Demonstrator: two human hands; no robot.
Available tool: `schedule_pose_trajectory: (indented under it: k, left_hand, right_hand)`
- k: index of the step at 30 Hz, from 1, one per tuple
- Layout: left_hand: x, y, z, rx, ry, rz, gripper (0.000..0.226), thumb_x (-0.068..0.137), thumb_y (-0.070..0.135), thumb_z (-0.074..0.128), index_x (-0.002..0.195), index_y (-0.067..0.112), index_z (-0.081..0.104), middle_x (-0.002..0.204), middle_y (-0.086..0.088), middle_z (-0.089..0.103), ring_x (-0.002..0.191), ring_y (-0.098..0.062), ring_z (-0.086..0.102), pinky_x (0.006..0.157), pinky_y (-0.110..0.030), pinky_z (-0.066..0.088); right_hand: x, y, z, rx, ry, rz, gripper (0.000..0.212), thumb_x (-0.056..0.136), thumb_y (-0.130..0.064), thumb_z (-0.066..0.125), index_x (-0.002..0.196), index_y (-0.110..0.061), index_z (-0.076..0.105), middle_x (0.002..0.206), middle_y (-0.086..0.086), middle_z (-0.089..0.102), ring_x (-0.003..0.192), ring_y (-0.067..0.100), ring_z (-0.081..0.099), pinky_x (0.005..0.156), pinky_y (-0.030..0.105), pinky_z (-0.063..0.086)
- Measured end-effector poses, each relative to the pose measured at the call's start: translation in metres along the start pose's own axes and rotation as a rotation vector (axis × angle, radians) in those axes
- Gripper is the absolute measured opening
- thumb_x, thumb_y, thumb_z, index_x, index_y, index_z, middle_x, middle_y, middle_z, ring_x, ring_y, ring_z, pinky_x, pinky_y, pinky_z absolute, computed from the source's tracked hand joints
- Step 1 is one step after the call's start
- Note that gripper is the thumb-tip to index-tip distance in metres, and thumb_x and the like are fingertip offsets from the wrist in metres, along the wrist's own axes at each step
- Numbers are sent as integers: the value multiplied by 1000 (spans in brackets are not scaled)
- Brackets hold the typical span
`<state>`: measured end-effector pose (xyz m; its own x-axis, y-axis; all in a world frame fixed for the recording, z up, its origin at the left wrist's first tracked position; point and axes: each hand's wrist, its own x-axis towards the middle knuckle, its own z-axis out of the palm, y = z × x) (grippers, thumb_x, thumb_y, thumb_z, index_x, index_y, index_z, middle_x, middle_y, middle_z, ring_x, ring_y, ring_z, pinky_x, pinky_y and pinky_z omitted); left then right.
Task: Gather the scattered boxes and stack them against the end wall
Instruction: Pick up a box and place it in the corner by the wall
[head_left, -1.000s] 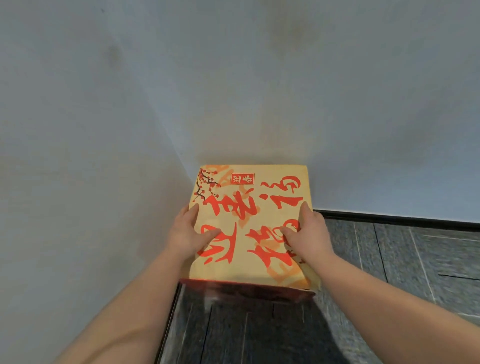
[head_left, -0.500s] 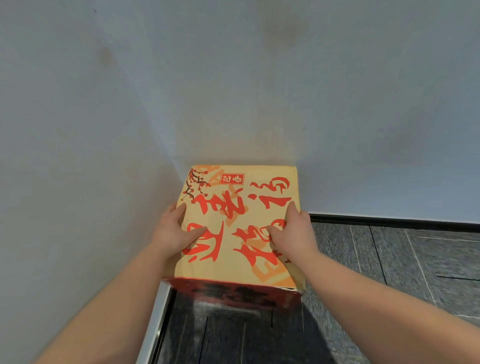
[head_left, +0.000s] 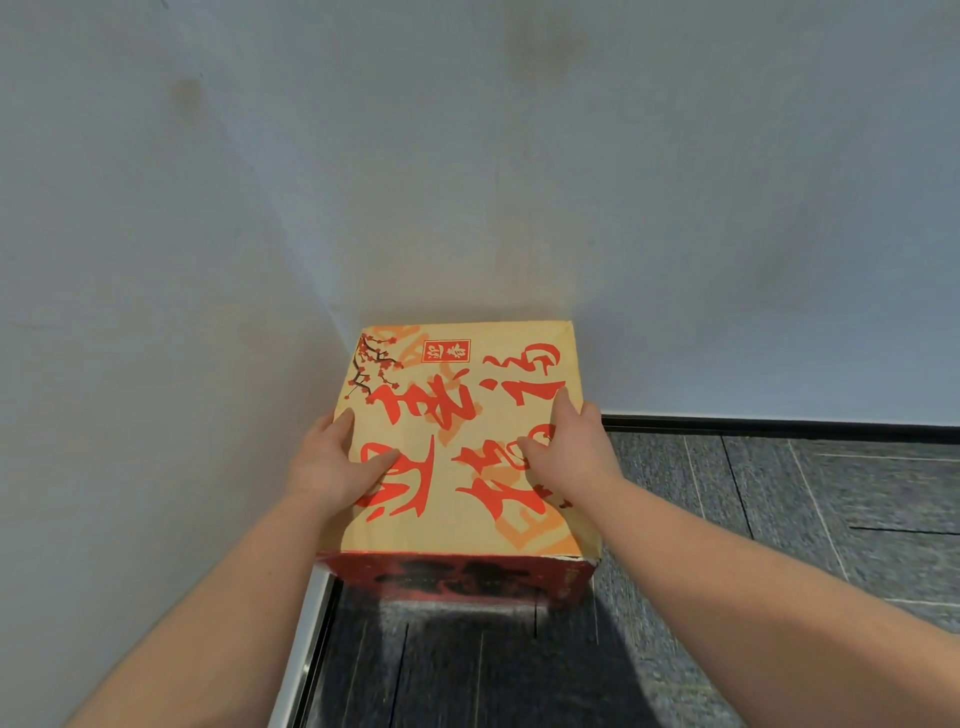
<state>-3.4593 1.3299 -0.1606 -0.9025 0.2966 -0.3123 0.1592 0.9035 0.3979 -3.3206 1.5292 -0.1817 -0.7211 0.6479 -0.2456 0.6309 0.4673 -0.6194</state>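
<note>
Left hand (head_left: 332, 462) and right hand (head_left: 566, 447) grip box (head_left: 457, 441) sides, thumbs on top; releasing before it seats in the corner risks a skewed base for stacking.

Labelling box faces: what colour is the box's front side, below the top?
Red with black markings, on the box; head view, the only one.

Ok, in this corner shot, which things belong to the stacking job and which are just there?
Part of the job:
- yellow box with red lettering
- left hand, gripping its left edge
- right hand, gripping its right edge
- end wall

Just there:
- side wall
- dark floor tiles
- black skirting
</note>
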Motion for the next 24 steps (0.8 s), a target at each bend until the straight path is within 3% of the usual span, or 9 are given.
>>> schedule_pose_trajectory:
  k: [18,24]
  left_hand:
    - [-2,-16,-7,100,81,12,73,87,54,56,146,18,32,155,-4,27,138,-27,33,104,-45,40]
    - [-3,-8,-11,103,96,64,47,86,47,61,123,19,49,131,-2,48,116,-22,50,87,-36,53]
  right_hand:
    - [6,-17,16,-10,-106,-24,82,92,-44,58,154,-23,8,151,8,23,128,27,47,100,37,47]
    - [7,-19,11,-42,-154,-1,88,90,-53,55,154,-26,0,159,5,8,134,28,43,101,39,46]
